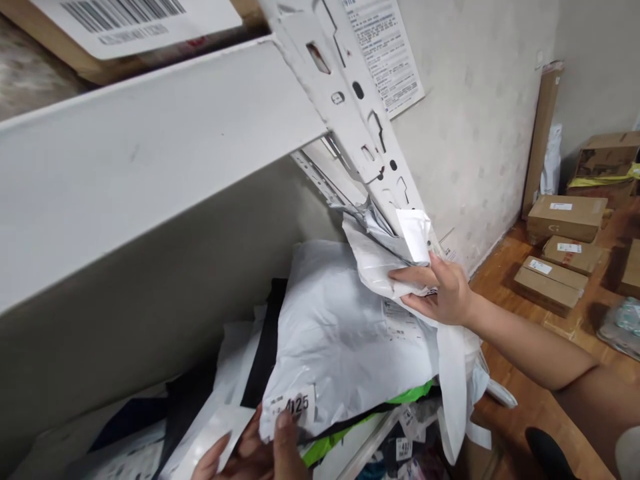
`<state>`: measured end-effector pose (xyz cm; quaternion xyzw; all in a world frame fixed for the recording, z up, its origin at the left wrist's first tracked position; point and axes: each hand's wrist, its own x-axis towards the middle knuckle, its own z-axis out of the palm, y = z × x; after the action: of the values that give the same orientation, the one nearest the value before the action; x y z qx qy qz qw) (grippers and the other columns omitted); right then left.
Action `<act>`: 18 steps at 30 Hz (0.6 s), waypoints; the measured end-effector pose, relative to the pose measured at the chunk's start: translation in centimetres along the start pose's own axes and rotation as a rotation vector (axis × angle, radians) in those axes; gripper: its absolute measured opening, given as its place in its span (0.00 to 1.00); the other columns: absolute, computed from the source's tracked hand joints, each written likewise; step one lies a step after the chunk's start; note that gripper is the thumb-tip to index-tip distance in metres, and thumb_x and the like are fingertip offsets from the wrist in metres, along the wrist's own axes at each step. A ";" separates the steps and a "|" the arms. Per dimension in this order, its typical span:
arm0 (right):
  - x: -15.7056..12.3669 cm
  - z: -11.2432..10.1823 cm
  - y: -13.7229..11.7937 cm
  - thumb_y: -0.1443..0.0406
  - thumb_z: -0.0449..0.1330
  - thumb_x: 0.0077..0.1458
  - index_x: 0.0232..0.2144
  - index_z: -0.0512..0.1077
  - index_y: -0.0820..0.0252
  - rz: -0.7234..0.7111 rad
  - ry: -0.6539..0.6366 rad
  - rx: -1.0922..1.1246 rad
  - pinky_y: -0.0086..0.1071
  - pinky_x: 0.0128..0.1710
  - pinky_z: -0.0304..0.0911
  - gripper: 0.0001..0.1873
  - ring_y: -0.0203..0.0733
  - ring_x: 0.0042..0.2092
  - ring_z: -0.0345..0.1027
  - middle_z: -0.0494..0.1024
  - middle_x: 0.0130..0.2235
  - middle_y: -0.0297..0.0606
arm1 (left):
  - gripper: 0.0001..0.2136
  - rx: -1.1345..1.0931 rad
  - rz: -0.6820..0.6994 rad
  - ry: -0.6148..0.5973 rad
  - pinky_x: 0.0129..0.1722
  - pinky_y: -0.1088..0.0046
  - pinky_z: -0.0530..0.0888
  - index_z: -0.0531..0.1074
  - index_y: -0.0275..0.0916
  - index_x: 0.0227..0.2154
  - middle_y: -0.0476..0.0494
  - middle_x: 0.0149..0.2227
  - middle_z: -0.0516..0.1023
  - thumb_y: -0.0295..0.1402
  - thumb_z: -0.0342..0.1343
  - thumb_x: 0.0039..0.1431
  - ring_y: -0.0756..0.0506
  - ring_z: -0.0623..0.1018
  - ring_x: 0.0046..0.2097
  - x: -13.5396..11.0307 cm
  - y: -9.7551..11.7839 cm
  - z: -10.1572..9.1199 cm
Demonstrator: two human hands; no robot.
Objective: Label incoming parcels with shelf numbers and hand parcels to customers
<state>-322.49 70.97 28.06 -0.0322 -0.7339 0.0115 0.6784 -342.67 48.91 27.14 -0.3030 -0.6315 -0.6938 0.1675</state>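
One white parcel point(345, 340) is lying toward five o'clock; your left hand point(257, 450) is pinching its corner (thumb on the label point(304, 402)), while your right hand point(447, 293) is gripping white plastic point(370, 263) past three o'clock.

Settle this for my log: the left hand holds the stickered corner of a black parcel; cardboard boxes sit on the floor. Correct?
No: the head view shows the parcel that the left hand holds by its corner is white, not black. The rest stands.
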 end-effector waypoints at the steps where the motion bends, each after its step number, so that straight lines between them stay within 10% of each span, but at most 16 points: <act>1: 0.0 0.0 0.0 0.69 0.57 0.62 0.69 0.26 0.53 -0.001 0.001 0.001 0.35 0.29 0.77 0.49 0.41 0.34 0.80 0.84 0.41 0.37 | 0.34 -0.003 -0.017 0.022 0.37 0.75 0.78 0.57 0.43 0.42 0.47 0.39 0.69 0.31 0.70 0.32 0.48 0.77 0.43 -0.1 0.2 0.2; 6: 0.1 -0.1 -0.2 0.68 0.56 0.63 0.70 0.29 0.56 -0.014 0.054 -0.010 0.35 0.28 0.77 0.46 0.42 0.32 0.80 0.85 0.39 0.37 | 0.38 0.006 -0.114 0.096 0.33 0.77 0.78 0.55 0.44 0.41 0.47 0.45 0.61 0.28 0.71 0.24 0.49 0.78 0.43 -0.3 1.6 1.5; 18: -0.6 -0.2 0.0 0.68 0.63 0.58 0.69 0.33 0.48 0.021 0.032 0.071 0.41 0.36 0.79 0.51 0.46 0.37 0.81 0.84 0.41 0.37 | 0.23 -0.033 -0.103 0.044 0.45 0.67 0.74 0.55 0.46 0.41 0.49 0.40 0.69 0.34 0.64 0.48 0.49 0.78 0.43 -1.2 1.1 0.7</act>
<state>-322.29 70.98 27.51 -0.0158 -0.7218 0.0441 0.6905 -340.92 49.26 27.29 -0.2572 -0.6308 -0.7184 0.1404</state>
